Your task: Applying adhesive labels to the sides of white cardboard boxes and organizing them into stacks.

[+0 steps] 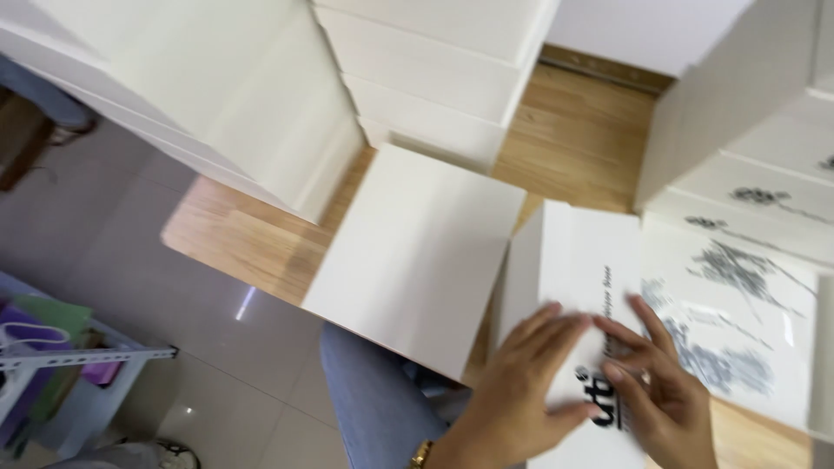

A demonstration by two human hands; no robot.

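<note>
My left hand (521,382) and my right hand (660,391) both rest on a flat white cardboard piece with dark printing (573,260) that lies on the wooden table (243,234). Fingers of both hands are spread and press down on the card near its front end. The image is blurred, so I cannot tell if either hand grips an edge. A plain white flat card (417,252) lies just to the left, hanging over the table's front edge. To the right lies a white sheet with grey floral print (738,321).
Stacks of white boxes stand at the back left (208,95), back middle (434,69) and right (747,113). My blue-jeaned leg (373,399) is under the table edge. A grey metal rack (78,365) with coloured items stands on the tiled floor at lower left.
</note>
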